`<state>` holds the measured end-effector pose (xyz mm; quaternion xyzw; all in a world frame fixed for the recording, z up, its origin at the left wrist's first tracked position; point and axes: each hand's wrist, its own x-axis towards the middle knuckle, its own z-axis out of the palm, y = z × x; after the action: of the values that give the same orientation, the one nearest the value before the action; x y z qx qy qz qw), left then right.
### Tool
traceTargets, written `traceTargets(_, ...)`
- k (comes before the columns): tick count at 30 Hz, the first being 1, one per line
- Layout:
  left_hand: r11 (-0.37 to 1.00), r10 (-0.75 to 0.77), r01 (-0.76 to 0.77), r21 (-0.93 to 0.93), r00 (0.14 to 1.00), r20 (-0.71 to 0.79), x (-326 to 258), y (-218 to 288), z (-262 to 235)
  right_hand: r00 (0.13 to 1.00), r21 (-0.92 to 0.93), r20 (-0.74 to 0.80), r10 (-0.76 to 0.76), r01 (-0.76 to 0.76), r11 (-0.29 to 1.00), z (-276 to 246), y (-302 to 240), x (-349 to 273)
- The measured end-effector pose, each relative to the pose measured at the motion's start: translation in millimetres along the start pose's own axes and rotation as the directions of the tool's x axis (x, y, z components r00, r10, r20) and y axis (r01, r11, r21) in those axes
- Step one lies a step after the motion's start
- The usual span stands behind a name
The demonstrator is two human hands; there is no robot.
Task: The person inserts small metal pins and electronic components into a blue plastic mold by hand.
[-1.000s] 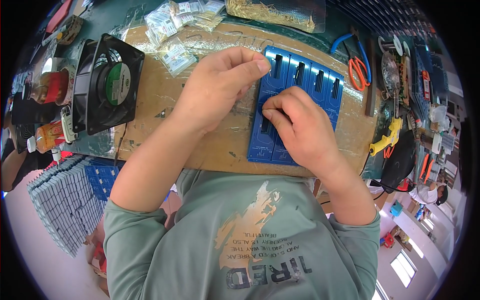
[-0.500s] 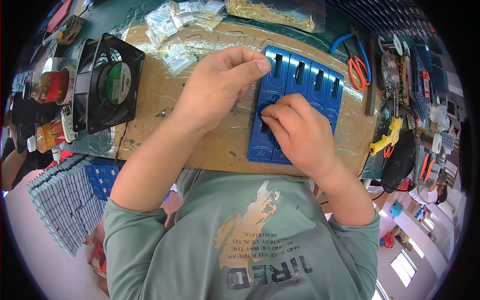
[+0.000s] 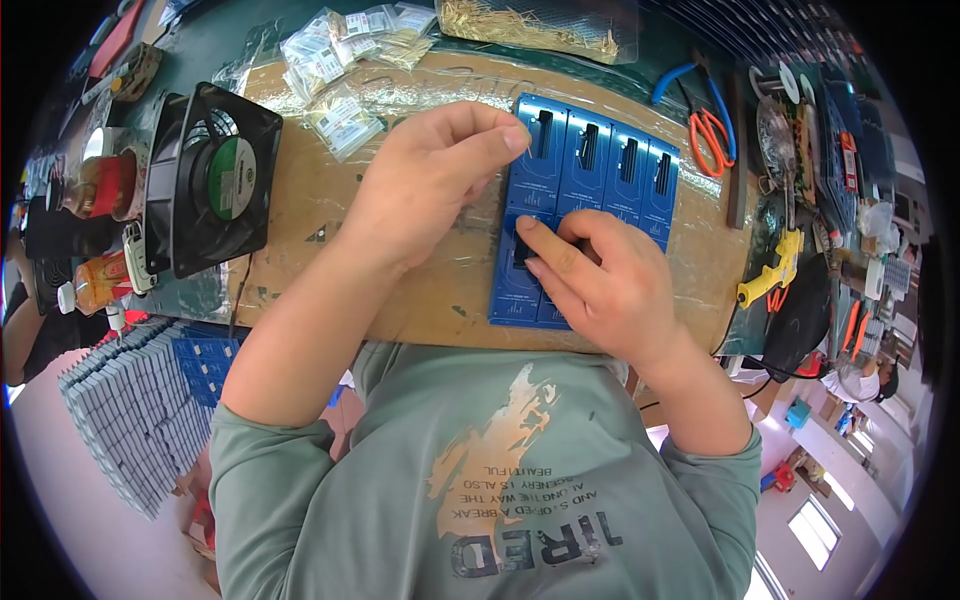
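Note:
A blue circuit board panel [image 3: 540,186] lies on the cardboard, divided into several sections with dark slots. My left hand [image 3: 425,180] is raised beside the panel's far left corner. Its thumb and index finger are pinched together; a tiny thin sliver seems to show at the tips, too small to name. Over the panel's near half, my right hand [image 3: 610,285] presses its index fingertip at the left slot. The thumb is spread from that finger, and I see nothing between them. This hand covers much of the near sections.
Bags of thin gold-coloured pins [image 3: 340,120] and a clear tray of pins [image 3: 540,30] lie at the back. A black fan [image 3: 215,180] stands left. Pliers [image 3: 708,130], a wooden strip [image 3: 740,165] and a yellow glue gun [image 3: 775,270] lie right. The cardboard sheet [image 3: 430,310] covers the middle.
My right hand has loosened its pinch; the index finger now points onto the panel with the thumb apart. My left hand stays pinched. The whole view has shifted slightly.

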<state>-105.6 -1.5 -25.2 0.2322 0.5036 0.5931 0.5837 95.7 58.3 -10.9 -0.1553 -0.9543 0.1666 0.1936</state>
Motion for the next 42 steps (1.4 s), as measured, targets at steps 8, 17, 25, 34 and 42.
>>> traceTargets(8,1.0,-0.014,0.015,0.01,0.999,-0.033,0,1,2,0.999,-0.02,0.02,-0.032,0.033,0.999,0,-2,1)
traceTargets(17,1.0,-0.025,0.025,0.005,1.0,-0.019,0,1,2,0.999,-0.012,0.035,0.039,-0.039,0.999,-1,-6,3)
traceTargets(25,0.999,-0.036,0.036,-0.004,0.999,-0.017,-1,2,3,1.0,0.006,0.028,0.013,-0.013,1.0,-2,-3,1)
traceTargets(34,1.0,-0.027,0.027,0.0,1.0,-0.001,-1,1,3,0.985,0.126,-0.055,0.166,-0.158,0.979,-6,-2,10)
traceTargets(42,0.997,-0.071,0.071,0.009,0.994,0.083,-3,-1,4,0.935,0.28,-0.217,0.281,-0.216,0.935,5,9,29)
